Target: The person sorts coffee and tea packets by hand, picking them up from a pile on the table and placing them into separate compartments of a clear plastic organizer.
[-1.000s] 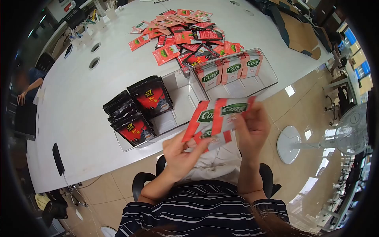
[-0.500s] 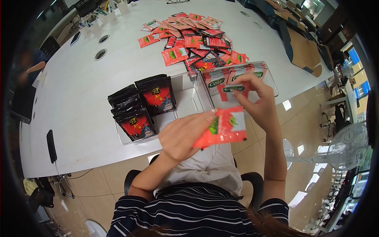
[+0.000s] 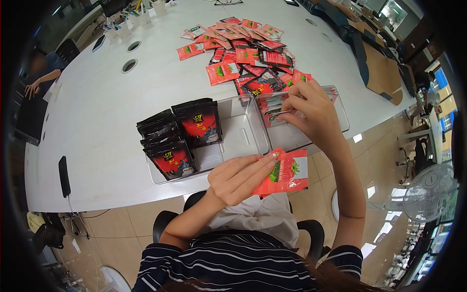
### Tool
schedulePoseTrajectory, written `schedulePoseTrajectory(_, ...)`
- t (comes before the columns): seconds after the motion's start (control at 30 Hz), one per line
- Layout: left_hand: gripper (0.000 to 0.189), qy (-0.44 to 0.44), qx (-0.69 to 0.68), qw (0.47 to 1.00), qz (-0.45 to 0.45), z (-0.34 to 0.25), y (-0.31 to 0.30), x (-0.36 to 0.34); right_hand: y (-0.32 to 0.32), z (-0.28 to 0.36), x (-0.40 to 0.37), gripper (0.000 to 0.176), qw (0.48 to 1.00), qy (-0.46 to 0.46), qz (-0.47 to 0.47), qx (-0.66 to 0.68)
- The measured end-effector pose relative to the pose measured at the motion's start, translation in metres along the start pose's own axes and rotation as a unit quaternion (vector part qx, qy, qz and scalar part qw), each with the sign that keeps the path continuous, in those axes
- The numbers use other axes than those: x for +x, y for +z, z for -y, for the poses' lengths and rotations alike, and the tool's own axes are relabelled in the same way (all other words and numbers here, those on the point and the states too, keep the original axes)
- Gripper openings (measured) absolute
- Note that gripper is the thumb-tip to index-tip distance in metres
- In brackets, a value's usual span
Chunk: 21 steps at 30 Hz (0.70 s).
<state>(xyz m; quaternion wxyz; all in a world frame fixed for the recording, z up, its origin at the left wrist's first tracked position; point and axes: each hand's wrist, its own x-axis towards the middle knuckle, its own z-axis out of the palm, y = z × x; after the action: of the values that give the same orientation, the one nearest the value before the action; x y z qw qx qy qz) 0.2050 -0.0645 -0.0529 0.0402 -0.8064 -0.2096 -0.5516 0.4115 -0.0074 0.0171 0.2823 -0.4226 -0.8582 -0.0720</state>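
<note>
Pale tiles point(image 3: 134, 219) covered the office floor, and a long white desk point(image 3: 107, 146) took up most of the room before me, with an opened cardboard box point(image 3: 379, 63) along its right-hand edge. At the near edge two clear trays sat side by side: the left tray point(image 3: 238, 126) bore black-and-red sachets point(image 3: 197, 126) standing toward its left end, the right tray point(image 3: 292, 141) a row of pink sachets point(image 3: 271, 100) along its far side. Beyond them, toward the desk's far edge, spread a loose heap point(image 3: 250, 56) of mixed packets. The left hand point(image 3: 238, 180) hung just off the near edge, fingers straight and close together over the remaining sachets point(image 3: 290, 173), its thumb hidden. What had just changed was the right hand point(image 3: 314, 117): a moment earlier it held a packet in front of the row, and now it had reached over the right tray, partly covering the row. Its thumb and forefinger pinched what looked like the edge of a single sachet point(image 3: 278, 113); whether that touched its neighbours I couldn't tell. As I judged it, one packet had reached the row, while the others were yet outside the tray.
</note>
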Motion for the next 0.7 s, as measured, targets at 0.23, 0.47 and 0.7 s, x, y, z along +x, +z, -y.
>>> schedulePoseTrajectory(0.23,0.032,-0.007,-0.008,1.000,0.017,-0.001,-0.003,0.002,0.002,-0.002,0.002,0.045,0.997,-0.004,0.011,-0.080)
schedulePoseTrajectory(0.47,0.031,-0.006,-0.003,1.000,0.020,0.000,-0.004,0.004,0.008,-0.008,0.007,0.053,0.994,-0.026,0.006,-0.103)
schedulePoseTrajectory(0.7,0.033,-0.012,-0.007,1.000,0.026,-0.001,-0.004,0.002,0.012,-0.009,0.009,0.054,0.995,-0.032,-0.004,-0.093)
